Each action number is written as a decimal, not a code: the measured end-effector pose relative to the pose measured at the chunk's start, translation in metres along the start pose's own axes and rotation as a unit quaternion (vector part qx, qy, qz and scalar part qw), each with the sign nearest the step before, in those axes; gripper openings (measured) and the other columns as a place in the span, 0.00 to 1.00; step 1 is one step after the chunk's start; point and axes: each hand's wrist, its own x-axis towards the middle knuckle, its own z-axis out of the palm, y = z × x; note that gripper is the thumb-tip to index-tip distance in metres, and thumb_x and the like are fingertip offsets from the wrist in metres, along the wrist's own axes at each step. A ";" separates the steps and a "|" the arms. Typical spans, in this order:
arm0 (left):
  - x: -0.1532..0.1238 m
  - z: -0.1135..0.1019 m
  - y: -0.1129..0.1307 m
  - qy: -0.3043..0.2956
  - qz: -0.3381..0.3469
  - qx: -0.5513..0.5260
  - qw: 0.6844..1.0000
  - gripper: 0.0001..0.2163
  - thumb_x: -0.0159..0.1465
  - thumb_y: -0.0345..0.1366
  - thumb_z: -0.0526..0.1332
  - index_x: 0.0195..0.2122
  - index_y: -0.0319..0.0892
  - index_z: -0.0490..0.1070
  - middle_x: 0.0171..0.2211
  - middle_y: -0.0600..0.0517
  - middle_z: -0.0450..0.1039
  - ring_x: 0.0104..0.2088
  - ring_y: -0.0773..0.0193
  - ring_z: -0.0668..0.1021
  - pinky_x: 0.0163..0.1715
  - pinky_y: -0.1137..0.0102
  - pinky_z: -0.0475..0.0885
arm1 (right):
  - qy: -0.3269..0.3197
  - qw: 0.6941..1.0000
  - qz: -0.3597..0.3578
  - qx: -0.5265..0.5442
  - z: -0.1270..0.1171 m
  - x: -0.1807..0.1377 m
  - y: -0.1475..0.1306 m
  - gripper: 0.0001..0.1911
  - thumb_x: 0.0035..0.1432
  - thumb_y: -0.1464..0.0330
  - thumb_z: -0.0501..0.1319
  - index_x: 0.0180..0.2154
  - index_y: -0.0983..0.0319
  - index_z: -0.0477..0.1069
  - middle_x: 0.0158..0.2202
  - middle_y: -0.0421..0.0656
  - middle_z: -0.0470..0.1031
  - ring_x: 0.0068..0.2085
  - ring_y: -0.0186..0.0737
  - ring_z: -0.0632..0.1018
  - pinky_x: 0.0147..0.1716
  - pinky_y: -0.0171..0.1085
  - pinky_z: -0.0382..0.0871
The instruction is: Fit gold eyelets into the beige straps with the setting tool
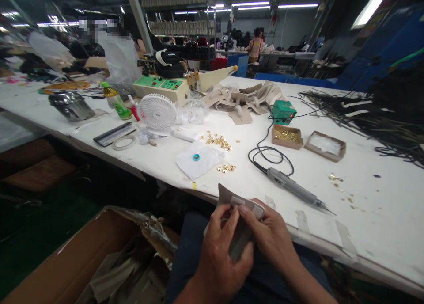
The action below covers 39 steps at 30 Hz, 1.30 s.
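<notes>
Fingers [232,213] of both hands pinch a small grey leather piece [240,233] at the bottom centre of the frame, just in front of the near edge of the white desk [380,207]. Left hand [220,255] wraps the piece from below, its thumb pressed on the front; right hand [273,237] closes over the upper end, thumb and forefinger meeting at a pale tab there. The piece stands nearly upright between the two hands, over the person's lap.

On the desk just beyond, a grey electric screwdriver [293,189] lies slantwise, its black cord looping up toward a green box [282,112]. Loose brass fittings [219,141] lie scattered near the middle, beside a white cloth [198,160] with a blue ring on it. A small white fan [157,112] stands farther left. An open cardboard box [86,260] sits in the lower left of the frame.
</notes>
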 end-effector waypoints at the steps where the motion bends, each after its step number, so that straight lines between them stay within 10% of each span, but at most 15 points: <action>1: 0.005 -0.002 -0.003 -0.007 0.000 -0.012 1.000 0.27 0.64 0.30 0.64 0.65 0.44 0.69 0.58 0.41 0.71 0.57 0.51 0.78 0.57 0.59 0.78 | -0.005 1.000 0.021 0.003 -0.003 0.004 0.003 0.24 0.64 0.47 0.63 0.30 0.61 0.77 0.27 0.42 0.78 0.30 0.41 0.77 0.29 0.36 0.72; 5: 0.035 -0.006 -0.020 0.023 -0.084 -0.052 0.995 0.17 0.65 0.33 0.66 0.56 0.47 0.76 0.48 0.47 0.78 0.50 0.55 0.80 0.53 0.59 0.77 | -0.089 0.986 0.111 0.083 -0.021 0.021 0.008 0.27 0.62 0.45 0.63 0.32 0.63 0.78 0.25 0.42 0.78 0.26 0.41 0.77 0.25 0.36 0.70; 10: 0.076 -0.001 -0.031 -0.052 -0.275 -0.207 0.938 0.34 0.56 0.37 0.73 0.64 0.41 0.68 0.55 0.42 0.78 0.49 0.52 0.81 0.47 0.61 0.79 | -0.162 0.962 0.141 0.166 -0.041 0.040 0.003 0.26 0.62 0.46 0.65 0.42 0.63 0.82 0.32 0.46 0.84 0.31 0.43 0.81 0.33 0.38 0.75; 14: 0.096 0.008 -0.030 -0.200 -0.290 -0.286 0.891 0.17 0.60 0.40 0.69 0.49 0.38 0.79 0.42 0.46 0.85 0.38 0.55 0.83 0.38 0.65 0.79 | -0.174 0.962 0.157 0.139 -0.053 0.050 0.005 0.24 0.61 0.48 0.67 0.38 0.64 0.81 0.32 0.45 0.84 0.29 0.41 0.80 0.31 0.36 0.73; 23: 0.114 0.041 -0.048 -0.255 -0.302 -0.193 0.898 0.08 0.57 0.34 0.68 0.37 0.39 0.81 0.33 0.52 0.84 0.33 0.59 0.82 0.33 0.71 0.74 | -0.143 0.969 0.201 -0.015 -0.066 0.083 0.036 0.14 0.49 0.59 0.70 0.29 0.64 0.75 0.24 0.38 0.74 0.26 0.34 0.70 0.27 0.33 0.63; 31: 0.123 0.052 -0.051 -0.260 -0.268 -0.116 0.920 0.17 0.58 0.30 0.68 0.49 0.42 0.79 0.42 0.51 0.84 0.42 0.56 0.83 0.47 0.64 0.76 | -0.155 0.951 0.182 -0.194 -0.067 0.106 0.031 0.09 0.51 0.65 0.66 0.31 0.64 0.79 0.23 0.39 0.74 0.26 0.37 0.73 0.24 0.33 0.60; 39: 0.109 0.048 -0.053 -0.175 -0.020 0.063 0.982 0.28 0.56 0.28 0.73 0.58 0.46 0.75 0.58 0.46 0.75 0.60 0.47 0.74 0.61 0.50 0.71 | -0.158 0.945 0.138 -0.249 -0.061 0.105 0.027 0.07 0.53 0.66 0.65 0.29 0.63 0.79 0.22 0.39 0.73 0.26 0.35 0.71 0.24 0.34 0.57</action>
